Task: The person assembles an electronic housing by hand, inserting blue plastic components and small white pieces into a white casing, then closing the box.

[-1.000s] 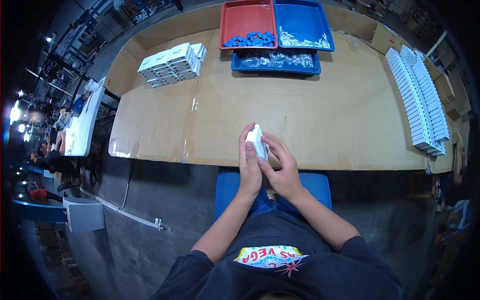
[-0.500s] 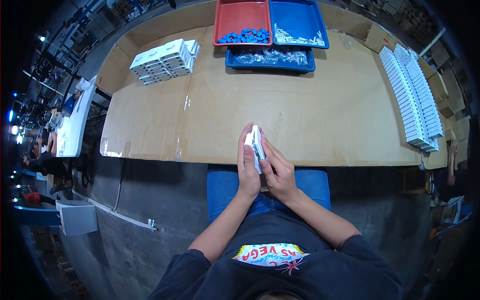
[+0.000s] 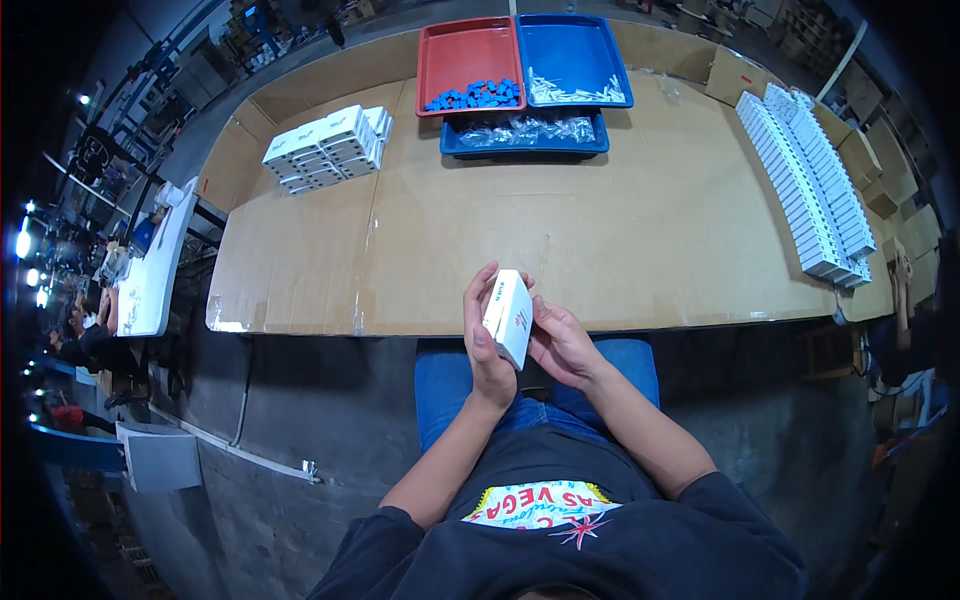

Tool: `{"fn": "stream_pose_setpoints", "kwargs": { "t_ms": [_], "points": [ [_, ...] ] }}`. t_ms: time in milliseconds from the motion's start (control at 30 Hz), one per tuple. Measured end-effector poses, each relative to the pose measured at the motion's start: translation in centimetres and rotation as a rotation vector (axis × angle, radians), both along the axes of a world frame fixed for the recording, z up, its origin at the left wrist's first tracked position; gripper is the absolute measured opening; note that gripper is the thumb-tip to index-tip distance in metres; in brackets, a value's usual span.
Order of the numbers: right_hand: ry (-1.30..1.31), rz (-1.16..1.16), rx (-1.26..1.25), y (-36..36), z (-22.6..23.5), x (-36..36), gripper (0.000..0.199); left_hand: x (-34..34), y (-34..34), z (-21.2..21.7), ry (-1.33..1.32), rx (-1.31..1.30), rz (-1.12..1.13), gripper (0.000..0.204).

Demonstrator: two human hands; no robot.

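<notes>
A small white box (image 3: 509, 318) with print on its faces stands tilted between my hands, just off the near edge of the table. My left hand (image 3: 488, 345) is closed round its left side, thumb on the near face. On the box's right, my right hand (image 3: 565, 345) has its fingers bent against the side, with the thumb by the upper edge. Some right fingertips are hidden behind the box.
The cardboard-covered table (image 3: 480, 240) bears a stack of white boxes (image 3: 330, 145) at left and long rows of white pieces (image 3: 805, 190) at right. At the back are a red tray (image 3: 470, 60) with blue parts, a blue tray (image 3: 572, 55) with white sticks, and a lower blue tray (image 3: 525, 152) with clear bags.
The white box, earlier seen edge-on with a gap between its white parts, now shows a closed, printed face. My right hand has shifted right and lower along it.
</notes>
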State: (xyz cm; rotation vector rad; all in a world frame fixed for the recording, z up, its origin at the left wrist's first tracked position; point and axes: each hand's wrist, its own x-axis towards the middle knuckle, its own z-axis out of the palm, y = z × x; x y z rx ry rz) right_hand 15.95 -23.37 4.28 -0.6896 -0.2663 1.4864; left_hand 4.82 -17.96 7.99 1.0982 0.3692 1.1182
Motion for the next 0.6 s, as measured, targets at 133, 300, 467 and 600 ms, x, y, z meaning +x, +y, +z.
{"fn": "stream_pose_setpoints", "kwargs": {
  "t_ms": [133,300,467,600],
  "points": [
    [-0.030,-0.033,0.004,-0.6,0.6,0.3,0.044,0.2,-0.4,0.2,0.031,0.127,0.071,0.096],
    [-0.186,-0.179,-0.055,-1.8,4.9,0.2,0.046,0.5,0.3,-0.2,0.215,0.316,0.122,0.094],
    [-0.491,-0.233,0.027,-0.8,6.4,-0.7,0.054,1.5,1.4,-1.4,0.216,0.391,0.080,0.101],
    [-0.653,-0.261,0.104,1.1,6.7,-0.5,0.051,3.3,2.0,-0.7,0.202,0.376,0.222,0.099]
  ]
}}
